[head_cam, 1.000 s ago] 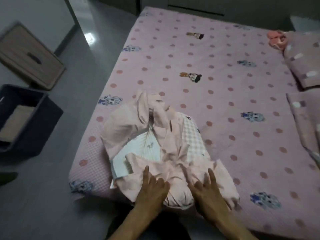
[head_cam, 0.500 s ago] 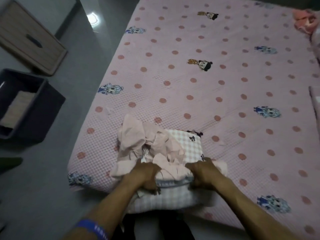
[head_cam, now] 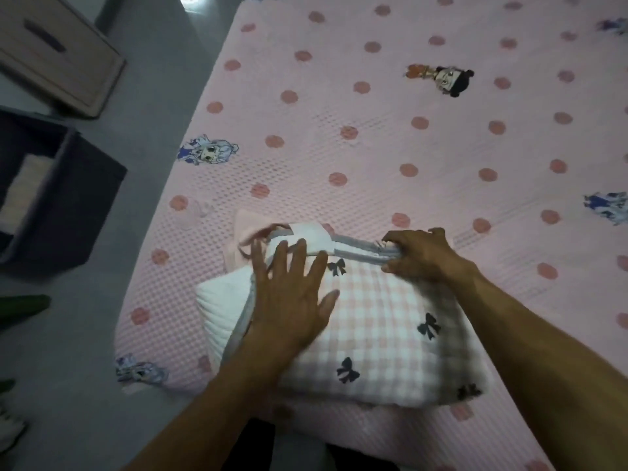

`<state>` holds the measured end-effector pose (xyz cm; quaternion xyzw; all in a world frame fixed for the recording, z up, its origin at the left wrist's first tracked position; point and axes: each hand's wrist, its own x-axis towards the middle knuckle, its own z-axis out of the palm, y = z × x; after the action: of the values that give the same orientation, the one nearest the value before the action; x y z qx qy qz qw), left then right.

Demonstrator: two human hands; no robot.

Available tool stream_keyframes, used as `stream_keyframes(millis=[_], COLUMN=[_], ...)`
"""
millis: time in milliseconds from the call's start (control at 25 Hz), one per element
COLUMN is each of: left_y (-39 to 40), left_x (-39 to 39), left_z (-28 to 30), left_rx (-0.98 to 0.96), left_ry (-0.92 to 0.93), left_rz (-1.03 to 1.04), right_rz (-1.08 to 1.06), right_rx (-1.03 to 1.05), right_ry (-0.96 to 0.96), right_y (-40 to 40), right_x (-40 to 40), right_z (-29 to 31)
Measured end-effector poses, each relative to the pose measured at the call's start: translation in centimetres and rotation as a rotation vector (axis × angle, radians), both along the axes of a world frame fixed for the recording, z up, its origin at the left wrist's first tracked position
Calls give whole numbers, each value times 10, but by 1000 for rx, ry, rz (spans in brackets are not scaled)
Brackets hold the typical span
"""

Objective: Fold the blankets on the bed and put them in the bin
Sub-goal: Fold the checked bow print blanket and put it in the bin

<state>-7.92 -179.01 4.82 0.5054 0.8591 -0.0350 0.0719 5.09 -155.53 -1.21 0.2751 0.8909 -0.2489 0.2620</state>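
A pink-and-white checked blanket (head_cam: 384, 334) with black bows lies folded at the near edge of the bed (head_cam: 390, 141). Its grey-trimmed far edge is doubled over a bunched pink layer. My left hand (head_cam: 289, 294) presses flat on the blanket's left part, fingers spread. My right hand (head_cam: 421, 253) grips the grey-trimmed far edge at the right, fingers curled round it. A dark bin (head_cam: 68, 205) stands on the floor to the left of the bed, with a pale folded cloth (head_cam: 23, 192) inside it.
A wooden nightstand (head_cam: 57, 52) stands on the grey floor beyond the bin. The bed's pink dotted cover stretches far and right of the blanket. A dark green object (head_cam: 23, 305) lies at the left edge of view.
The near checked part of the blanket has been folded away from me over the crumpled pink pile. My left hand went from gripping to pressing flat; my right hand still grips the edge.
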Motion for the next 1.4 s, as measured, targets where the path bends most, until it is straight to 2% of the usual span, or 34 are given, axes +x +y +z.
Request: stream_keyframes(millis=[120,160,280,360,440,560,600,680,760,840,880,920,960,1040,1120,1160,1200,1240,1280,1320,1360,1400], left_y=[-42,-40,-22,-20,-25,-58,-79,-132,-166,-163,-149,-128,-101,-41,0,7,7,4,-2,-10,-20,-29], left_x=[-8,-17,-40,-50,-42,-3,9,16,3,-15,-27,-39,-56,-102,-146,-159,-166,-169,-167,-159,-148,-133], left_z=[-41,-56,-92,-105,-99,-69,-59,-44,-37,-34,-32,-31,-30,-20,-22,-32,-42,-53,-63,-67,-65,-58], left_rx=[-121,-153,-210,-184,-97,133,163,90,75,255,390,509,583,676,559,415,231,66,-73,-105,-3,189], left_ry=[-26,-29,-86,-78,-68,-24,5,49,-89,-385,-553,-708,-864,-1080,-1280,-1394,-1434,-1322,-1072,-756,-534,-429], left_rz=[117,149,147,101,110,192,267,484,901,1351,1375,1291,1202,1201,1175,1156,1143,1112,1048,1014,998,975], right_rz=[-49,-70,-99,-92,-33,-7,-10,-14,-7,-5,-10,-12,-9,-4,-13,-21,-25,-26,-22,-17,-9,-3], right_rx=[-16,58,476,522,525,557,555,539,529,527,528,535,543,541,561,571,579,585,597,611,624,633], right_ry=[-20,1,124,238,266,209,206,198,196,196,188,182,179,163,153,152,154,158,160,162,162,161], right_y=[-2,-9,-61,-104,-126,-128,-127,-126,-124,-121,-122,-125,-126,-123,-119,-119,-118,-118,-119,-120,-121,-120], right_x=[8,9,4,2,13,31,32,31,30,29,27,26,27,26,25,25,26,27,29,29,28,27], right_z=[-18,-22,-24,-28,-41,-60,-64,-69,-70,-66,-64,-63,-63,-62,-60,-59,-59,-60,-61,-62,-62,-62])
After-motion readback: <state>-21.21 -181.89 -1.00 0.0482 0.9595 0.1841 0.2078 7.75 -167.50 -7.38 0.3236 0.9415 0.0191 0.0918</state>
